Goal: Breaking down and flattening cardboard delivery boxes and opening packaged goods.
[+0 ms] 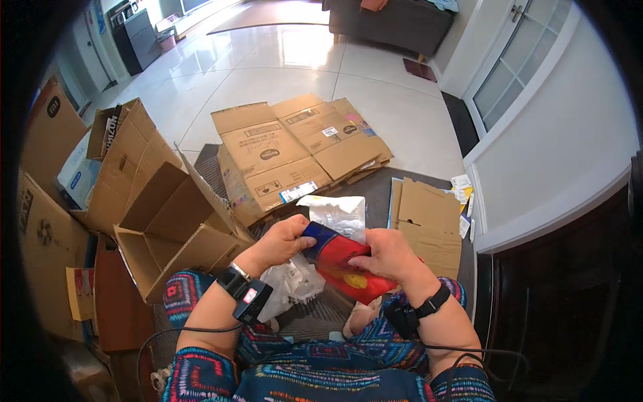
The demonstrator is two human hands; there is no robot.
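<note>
Above the mat, between my knees, both my hands hold a red and dark blue plastic bag [334, 246]. My left hand [284, 241] pinches its blue end between thumb and fingers. With my right hand [392, 259] I grip the red part, the thumb lying across the front. A lower red flap with a yellow patch hangs below my right thumb. Just beyond the bag is a crumpled white and silvery plastic mailer [346, 208], partly hidden by it. A translucent plastic bag [296, 281] with dark print lies below my left hand.
An open cardboard box [173, 236] stands at left, near more upright cartons [123, 161]. Flattened cardboard boxes [291, 145] are stacked ahead on the grey mat [377, 188]. Flat cardboard [427, 221] lies right, near the wall and a dark door [557, 296]. Cables hang from both wrist devices.
</note>
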